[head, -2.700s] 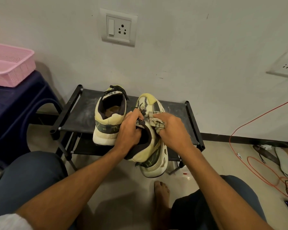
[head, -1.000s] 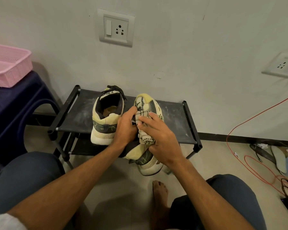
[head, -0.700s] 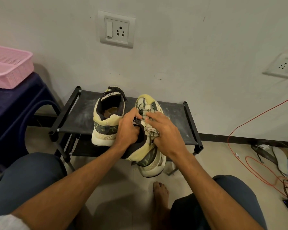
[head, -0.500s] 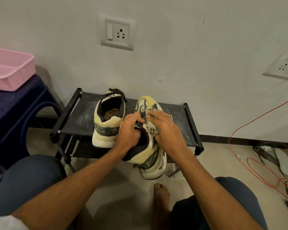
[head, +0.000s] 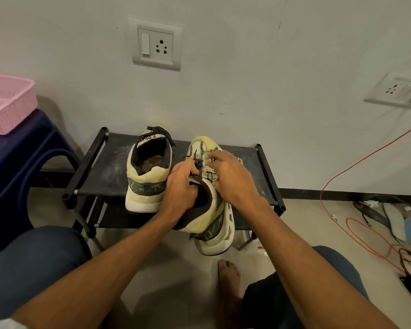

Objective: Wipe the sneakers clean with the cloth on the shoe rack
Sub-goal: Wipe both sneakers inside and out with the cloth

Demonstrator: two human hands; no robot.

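Two cream and dark green sneakers are on a black shoe rack (head: 109, 167). The left sneaker (head: 147, 176) stands on the top shelf, heel toward me. The right sneaker (head: 211, 210) is tilted, its toe on the shelf and its heel hanging past the front edge. My left hand (head: 182, 186) grips this sneaker at the tongue and collar. My right hand (head: 230, 179) holds a crumpled pale checked cloth (head: 210, 174) against the sneaker's laces and right side. Most of the cloth is hidden under my fingers.
A dark blue stool (head: 17, 167) with a pink basket (head: 7, 103) stands to the left. A red cable (head: 356, 162) runs from a wall socket (head: 399, 91) down to clutter on the floor at right. My bare foot (head: 228, 274) is under the held sneaker.
My right hand has rubbed the cloth back and forth over the laces, from the shoe's side up toward the toe. My left hand has kept its grip on the sneaker.
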